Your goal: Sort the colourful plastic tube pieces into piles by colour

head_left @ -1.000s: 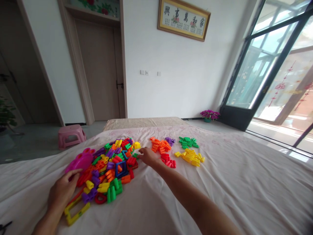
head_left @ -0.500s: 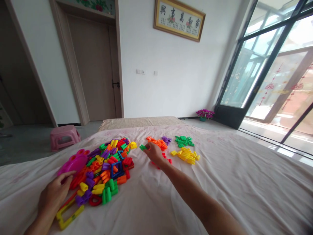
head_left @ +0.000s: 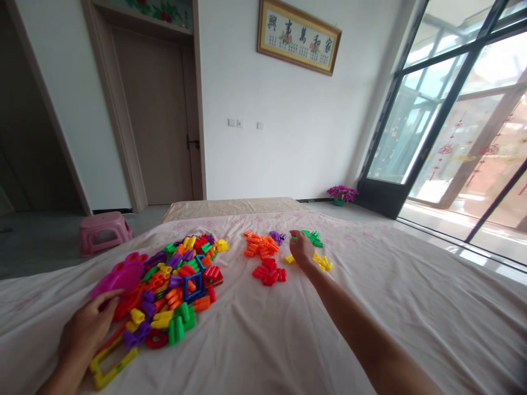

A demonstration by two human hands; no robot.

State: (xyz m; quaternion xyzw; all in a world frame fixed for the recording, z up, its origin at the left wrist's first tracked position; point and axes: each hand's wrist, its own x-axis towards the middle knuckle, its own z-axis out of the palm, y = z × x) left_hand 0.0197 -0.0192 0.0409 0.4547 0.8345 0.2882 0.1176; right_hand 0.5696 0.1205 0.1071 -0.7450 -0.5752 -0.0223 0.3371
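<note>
My right hand is closed on a small green plastic block, mostly hidden by the fingers, just left of the green block pile. Below that hand lie yellow blocks, partly covered by it. My left hand rests at the near left side of a large mixed heap of blocks, thumb and forefinger loosely apart. Its fingertips lie by the lower edge of a bright pink plastic piece. Whether they touch it I cannot tell.
Orange blocks, purple blocks and red blocks form separate groups mid-table. A yellow frame piece lies at the heap's near end. The wrinkled pale cloth spreads right. A pink stool stands beyond, left.
My right hand has moved right with the green block, from over the orange and red blocks to the green pile. The left hand has stayed by the heap. The view has shifted slightly.
</note>
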